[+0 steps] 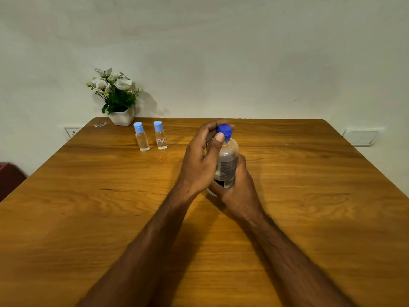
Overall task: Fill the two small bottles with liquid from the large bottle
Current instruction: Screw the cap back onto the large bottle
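Observation:
The large clear bottle (229, 160) stands upright near the middle of the wooden table (88, 207). Its dark blue cap (224, 130) is on. My right hand (239, 191) wraps the lower body of this bottle. My left hand (199, 160) has its thumb and fingers closed around the blue cap. Two small clear bottles stand upright side by side at the far left, apart from both hands: the left small bottle (141, 138) and the right small bottle (160, 137), which bears a red label. Both carry light blue caps.
A white pot with white flowers (119, 100) stands at the table's far left corner, just behind the small bottles. A small scrap (100, 124) lies beside it. The wall rises right behind the table. A dark red object (8, 178) sits off the left edge.

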